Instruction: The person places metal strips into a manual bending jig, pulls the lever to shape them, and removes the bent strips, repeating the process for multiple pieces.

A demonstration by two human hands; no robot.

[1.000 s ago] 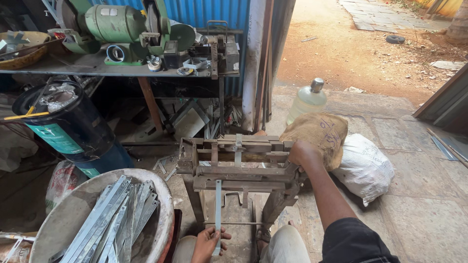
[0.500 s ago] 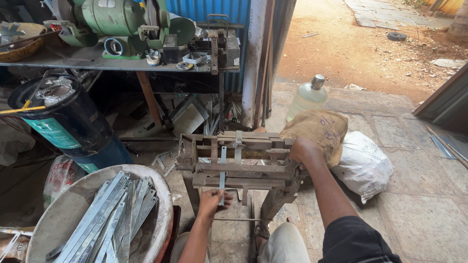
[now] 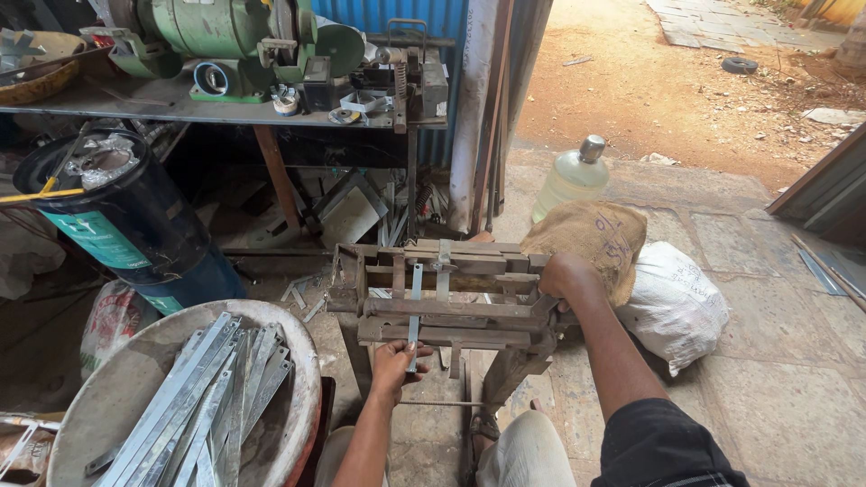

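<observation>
Left hand (image 3: 394,362) pinches metal strip (image 3: 414,308) — long axis pointing away, into rusty press (image 3: 442,302).

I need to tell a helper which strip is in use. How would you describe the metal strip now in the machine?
Find the rusty metal machine on a stand at the centre of the floor. One thin, pale metal strip stands nearly upright in its frame, its lower end pinched by the left hand. Unlike the strips piled in the round basin, it is alone.

A press frame (image 3: 442,298) stood at centre frame, a strip (image 3: 414,307) lying across it. A pan (image 3: 108,397) of strips (image 3: 207,397) sat lower left, a drum (image 3: 126,216) above it. A bench (image 3: 162,104) ran along the upper left, carrying a grinder (image 3: 225,32). Right of the frame lay sacks (image 3: 672,302), a bottle (image 3: 573,176) behind them.
</observation>
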